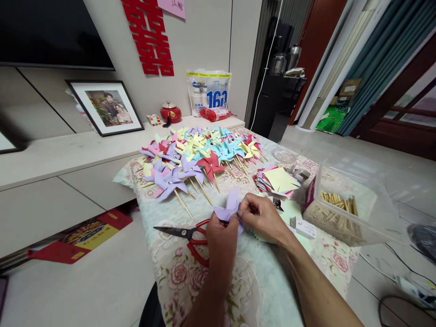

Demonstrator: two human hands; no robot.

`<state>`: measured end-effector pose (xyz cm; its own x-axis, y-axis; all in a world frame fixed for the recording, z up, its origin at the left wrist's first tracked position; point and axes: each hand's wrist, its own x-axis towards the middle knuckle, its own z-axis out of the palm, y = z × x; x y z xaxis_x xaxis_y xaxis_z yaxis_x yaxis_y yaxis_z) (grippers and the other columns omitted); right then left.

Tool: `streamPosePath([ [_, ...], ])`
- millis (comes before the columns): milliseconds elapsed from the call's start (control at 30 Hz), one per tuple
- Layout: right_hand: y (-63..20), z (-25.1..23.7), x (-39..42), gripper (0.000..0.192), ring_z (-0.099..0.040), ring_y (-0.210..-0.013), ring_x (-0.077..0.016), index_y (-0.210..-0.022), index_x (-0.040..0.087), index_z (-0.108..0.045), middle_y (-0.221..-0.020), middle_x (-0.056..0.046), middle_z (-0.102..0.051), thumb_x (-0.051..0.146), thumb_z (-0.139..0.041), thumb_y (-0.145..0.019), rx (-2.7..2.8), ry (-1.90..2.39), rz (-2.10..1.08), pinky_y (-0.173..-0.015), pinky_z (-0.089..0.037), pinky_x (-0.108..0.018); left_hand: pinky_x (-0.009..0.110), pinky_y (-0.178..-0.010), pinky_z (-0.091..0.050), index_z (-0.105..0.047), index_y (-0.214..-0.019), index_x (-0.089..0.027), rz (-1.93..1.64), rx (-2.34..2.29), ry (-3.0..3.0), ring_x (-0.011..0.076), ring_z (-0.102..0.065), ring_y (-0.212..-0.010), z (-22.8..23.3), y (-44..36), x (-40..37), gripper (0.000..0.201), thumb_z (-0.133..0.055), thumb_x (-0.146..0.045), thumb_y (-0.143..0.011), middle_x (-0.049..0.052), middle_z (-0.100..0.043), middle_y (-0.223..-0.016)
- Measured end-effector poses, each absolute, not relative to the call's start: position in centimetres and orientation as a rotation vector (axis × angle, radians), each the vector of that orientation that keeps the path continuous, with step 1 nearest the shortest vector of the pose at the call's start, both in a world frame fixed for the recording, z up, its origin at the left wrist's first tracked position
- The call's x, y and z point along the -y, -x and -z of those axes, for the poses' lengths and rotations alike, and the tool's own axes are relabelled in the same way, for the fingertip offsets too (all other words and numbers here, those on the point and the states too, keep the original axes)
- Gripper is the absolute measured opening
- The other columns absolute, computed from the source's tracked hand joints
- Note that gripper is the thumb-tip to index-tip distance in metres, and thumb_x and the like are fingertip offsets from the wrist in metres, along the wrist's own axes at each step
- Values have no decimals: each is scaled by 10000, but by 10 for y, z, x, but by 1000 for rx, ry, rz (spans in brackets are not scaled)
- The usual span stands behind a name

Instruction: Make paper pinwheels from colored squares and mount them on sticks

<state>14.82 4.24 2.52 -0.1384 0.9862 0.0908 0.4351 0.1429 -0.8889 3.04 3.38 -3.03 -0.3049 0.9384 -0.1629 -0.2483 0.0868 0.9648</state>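
Note:
A purple paper pinwheel [232, 203] with folded blades is between my two hands above the table. My left hand [221, 234] grips its lower edge, thumb near the centre. At the centre, the fingers of my right hand [260, 215] are pinched together; whether a small pin is between them is too small to tell. Red-handled scissors [185, 233] lie just left of my left hand, blades pointing left. Beyond my hands lies a large pile of finished-looking pinwheels [194, 147] on wooden sticks, in purple, red, yellow, blue and pink.
Right of my hands are a stack of cut paper squares [277, 179], a small white box [303, 227] and a clear plastic bin [335, 227] of short wooden sticks. A flowered cloth [180, 277] covers the table. Behind stand a framed photo [107, 106] and a red pot [170, 113].

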Motion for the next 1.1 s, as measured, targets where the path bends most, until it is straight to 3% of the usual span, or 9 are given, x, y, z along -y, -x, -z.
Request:
streamPosePath([
  [200, -153, -25, -43, 74, -409, -537, -112, -705, 208, -551, -592, 58, -487, 240, -617, -714, 1529, 1294, -1154, -515, -313, -244, 277, -636, -525, -704, -898, -141, -1460, -1203, -581, 179, -682, -659, 20, -28, -34, 298, -760, -200, -611, 28, -759, -756],
  [333, -162, -22, -45, 22, -442, -574, -118, -729, 199, -587, -626, 49, -517, 192, -581, -710, 1581, 1331, -1085, -548, -331, -243, 283, -672, -530, -698, -954, -143, -1457, -1129, -502, 175, -685, -687, 21, -25, -34, 365, -771, -190, -599, 24, -762, -794],
  [500, -166, -16, -45, 124, -446, -588, -117, -693, 193, -564, -626, 43, -524, 95, -491, -674, 1879, 1506, -989, -544, -322, -228, 260, -679, -509, -692, -927, -150, -1481, -1094, -499, 165, -673, -714, 24, -20, -35, 363, -714, -113, -567, 9, -749, -788],
  [733, -159, -10, -43, 115, -412, -571, -103, -663, 186, -567, -597, 57, -499, 77, -545, -694, 2052, 1436, -1095, -530, -304, -211, 261, -727, -511, -680, -925, -148, -1510, -1056, -442, 162, -679, -766, 20, -19, -36, 365, -713, -97, -566, 25, -760, -819],
  [1000, -170, -13, -47, 87, -494, -633, -134, -823, 175, -649, -706, 14, -590, 144, -570, -799, 1823, 1469, -872, -596, -357, -244, 228, -545, -439, -662, -966, -126, -1469, -1038, -383, 146, -626, -654, 12, -18, -33, 442, -765, -148, -537, 22, -735, -790],
  [1100, -172, -19, -47, 226, -516, -680, -138, -1006, 184, -694, -853, -13, -624, 154, -617, -796, 1747, 1334, -862, -626, -380, -252, 225, -533, -425, -660, -907, -117, -1437, -1030, -377, 126, -589, -606, 10, -16, -32, 414, -779, -163, -514, 17, -716, -746],
])
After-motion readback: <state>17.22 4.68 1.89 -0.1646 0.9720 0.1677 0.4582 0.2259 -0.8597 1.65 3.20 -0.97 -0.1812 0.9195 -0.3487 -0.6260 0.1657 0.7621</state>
